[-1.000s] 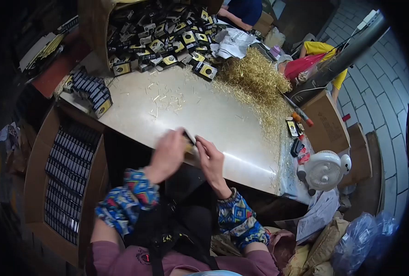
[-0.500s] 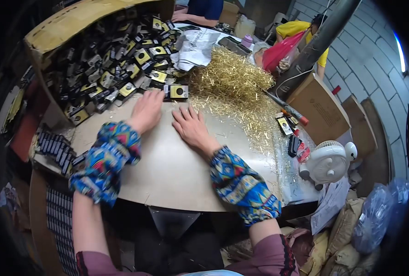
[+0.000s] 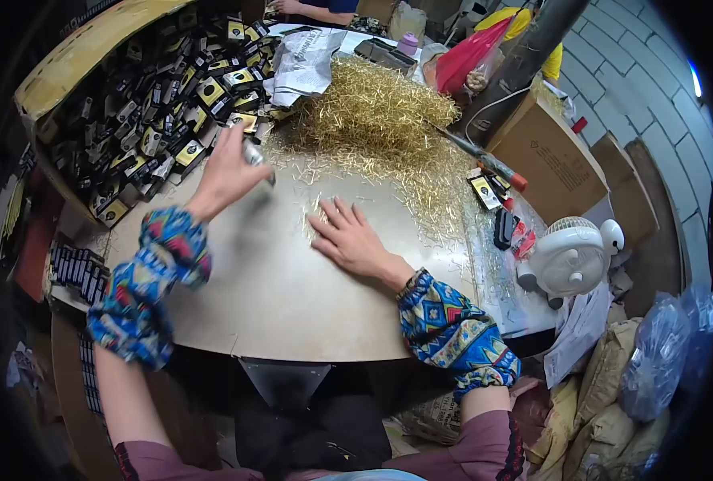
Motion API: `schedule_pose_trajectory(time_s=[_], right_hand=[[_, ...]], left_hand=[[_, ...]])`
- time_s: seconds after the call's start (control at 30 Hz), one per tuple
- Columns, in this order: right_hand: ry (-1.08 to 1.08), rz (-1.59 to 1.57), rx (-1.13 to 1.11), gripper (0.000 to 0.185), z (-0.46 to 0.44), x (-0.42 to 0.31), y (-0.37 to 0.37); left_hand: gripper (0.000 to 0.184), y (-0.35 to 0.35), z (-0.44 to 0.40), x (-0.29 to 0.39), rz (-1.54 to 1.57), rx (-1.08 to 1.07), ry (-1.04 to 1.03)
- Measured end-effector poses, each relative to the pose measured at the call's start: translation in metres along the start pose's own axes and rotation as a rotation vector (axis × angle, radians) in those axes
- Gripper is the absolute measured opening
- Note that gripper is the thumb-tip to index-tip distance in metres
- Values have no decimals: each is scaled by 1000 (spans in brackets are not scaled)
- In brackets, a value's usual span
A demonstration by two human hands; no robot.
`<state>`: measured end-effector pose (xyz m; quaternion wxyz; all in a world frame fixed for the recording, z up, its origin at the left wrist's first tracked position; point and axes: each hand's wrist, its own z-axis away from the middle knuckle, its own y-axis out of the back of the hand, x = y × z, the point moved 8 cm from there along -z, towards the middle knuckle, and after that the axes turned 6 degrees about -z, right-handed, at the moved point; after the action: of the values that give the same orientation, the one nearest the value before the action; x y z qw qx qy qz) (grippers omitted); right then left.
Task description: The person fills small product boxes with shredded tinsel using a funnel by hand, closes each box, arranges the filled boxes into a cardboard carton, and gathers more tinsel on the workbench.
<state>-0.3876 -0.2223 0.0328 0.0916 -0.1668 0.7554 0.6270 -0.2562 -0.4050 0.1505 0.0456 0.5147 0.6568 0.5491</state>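
My left hand is raised a little over the table near the heap of boxes, its thumb and fingers closed around a small dark box that is smeared by motion. My right hand lies flat on the table with fingers spread. A few thin gold metal pieces lie by its fingertips. Beyond it rises a large pile of the same gold pieces, thinning out toward me. Small black boxes with yellow labels fill the open carton at the back left.
A crumpled white bag lies between boxes and pile. To the right are a white fan, a black-yellow box, a rod with a red end and a cardboard box. Dark boxes stand in rows at left. Other people sit across the table.
My left hand has lifted off the table and moved left with a small box. My right hand has shifted slightly right and down in view. The camera view has turned a little.
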Motion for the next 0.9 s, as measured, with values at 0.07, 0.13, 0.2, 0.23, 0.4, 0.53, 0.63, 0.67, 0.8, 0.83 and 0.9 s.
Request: schedule_pose_trajectory(time_s=[0.07, 0.13, 0.2, 0.23, 0.4, 0.53, 0.63, 0.67, 0.8, 0.83, 0.9], right_hand=[[-49, 41, -16, 57, 15, -10, 7], [-150, 80, -15, 57, 28, -10, 13], [-177, 104, 4, 55, 37, -18, 11], [-190, 116, 10, 54, 41, -25, 8], [-73, -59, 2, 47, 59, -62, -2], [-109, -456, 186, 45, 71, -54, 10], [-170, -97, 237, 45, 64, -52, 14], [-197, -113, 258, 45, 58, -52, 6], [-3, -68, -62, 45, 47, -94, -12], [-61, -301, -7, 44, 45, -85, -18], [-52, -299, 232, 46, 54, -80, -9]], left_hand=[[84, 1, 55, -13, -31, -144, 8], [84, 0, 109, -21, -228, -480, 109], [77, 0, 147, -26, -288, -595, 140], [73, 0, 162, -28, -315, -654, 158], [56, 21, 208, -2, 221, -567, 409], [34, 2, 277, -17, 858, -421, 745], [27, 0, 327, -7, 1304, -357, 852], [29, -3, 340, -3, 1401, -324, 869], [35, -7, 387, 4, 1530, -278, 910], [35, -7, 400, 1, 1523, -266, 924], [33, -10, 432, -17, 1302, -223, 953]])
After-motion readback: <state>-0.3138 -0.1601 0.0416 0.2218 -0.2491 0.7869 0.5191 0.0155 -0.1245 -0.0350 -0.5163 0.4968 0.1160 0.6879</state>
